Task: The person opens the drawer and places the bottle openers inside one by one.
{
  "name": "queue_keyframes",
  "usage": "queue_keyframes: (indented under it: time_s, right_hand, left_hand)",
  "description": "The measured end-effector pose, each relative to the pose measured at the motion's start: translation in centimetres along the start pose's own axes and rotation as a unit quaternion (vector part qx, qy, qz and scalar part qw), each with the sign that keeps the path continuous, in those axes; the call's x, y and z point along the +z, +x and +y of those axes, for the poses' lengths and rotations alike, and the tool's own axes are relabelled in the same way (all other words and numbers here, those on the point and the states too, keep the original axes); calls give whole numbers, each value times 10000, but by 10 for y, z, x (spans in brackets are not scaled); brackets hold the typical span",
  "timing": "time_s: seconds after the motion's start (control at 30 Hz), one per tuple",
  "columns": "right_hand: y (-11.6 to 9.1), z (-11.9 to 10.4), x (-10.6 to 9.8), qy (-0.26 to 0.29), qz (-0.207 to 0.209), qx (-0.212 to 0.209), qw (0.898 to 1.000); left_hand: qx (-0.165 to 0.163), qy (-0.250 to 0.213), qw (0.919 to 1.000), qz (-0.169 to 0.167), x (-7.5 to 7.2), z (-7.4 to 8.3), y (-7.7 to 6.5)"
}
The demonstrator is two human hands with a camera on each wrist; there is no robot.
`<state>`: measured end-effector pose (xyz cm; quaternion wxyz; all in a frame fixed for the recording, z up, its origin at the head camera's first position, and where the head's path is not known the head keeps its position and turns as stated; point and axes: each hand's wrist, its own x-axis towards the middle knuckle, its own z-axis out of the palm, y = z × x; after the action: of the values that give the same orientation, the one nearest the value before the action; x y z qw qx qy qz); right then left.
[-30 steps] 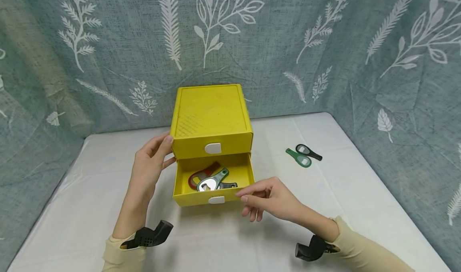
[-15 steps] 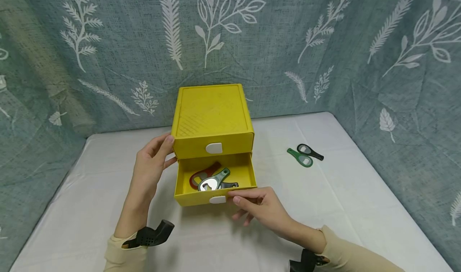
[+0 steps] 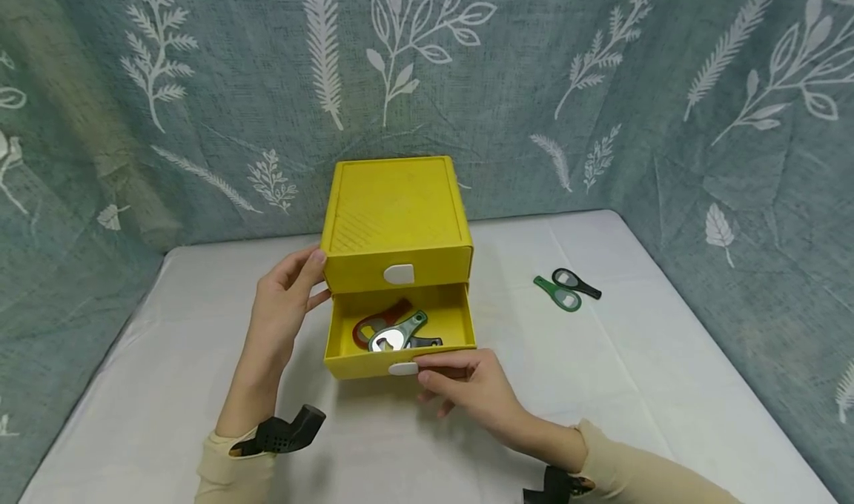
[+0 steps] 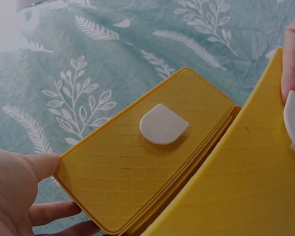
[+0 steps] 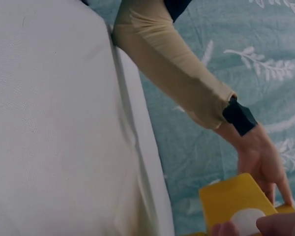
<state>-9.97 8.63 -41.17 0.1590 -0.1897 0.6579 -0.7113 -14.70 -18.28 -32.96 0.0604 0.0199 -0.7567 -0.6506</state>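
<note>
- Yellow cabinet [image 3: 398, 207]: you have one before you, on the white tablecloth [image 3: 620, 393], with two drawers and two handles.
- One upper drawer [image 3: 353, 273], fully in, with one white upper handle [image 3: 399, 273] on its face.
- One lower drawer [image 3: 360, 368], pulled partway out of the cabinet's front, with one white lower handle [image 3: 402, 369].
- Your left hand [image 3: 287, 285] rests at the cabinet's left side, fingers loosely extended along it and the thumb touching the front left edge.
- Your right hand [image 3: 470, 382], in front of the cabinet, has thumb and index finger nearly together, pinching the lower handle at its right end.
- Three bottle openers lie in your lower drawer: one red opener [image 3: 392, 313], one grey-green opener [image 3: 405, 330] partly across it, and one dark opener [image 3: 430, 342], mostly hidden.
- Two more lie right of the cabinet, close together: one green opener [image 3: 556, 292] and one black opener [image 3: 579, 284].
- Behind the cabinet, you face leaf-patterned cloth [image 3: 253, 59].
</note>
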Motion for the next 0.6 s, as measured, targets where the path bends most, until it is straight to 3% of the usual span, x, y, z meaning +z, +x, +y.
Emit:
queue_keyframes:
  time_s: [0.33, 0.6]
  right_hand:
    - [7, 4, 7, -335, 579, -28, 9978]
    - [9, 1, 7, -604, 811, -64, 9949]
  left_hand:
    - [62, -30, 10000, -24, 0, 0, -1]
    - [11, -41, 10000, -10, 1, 0, 0]
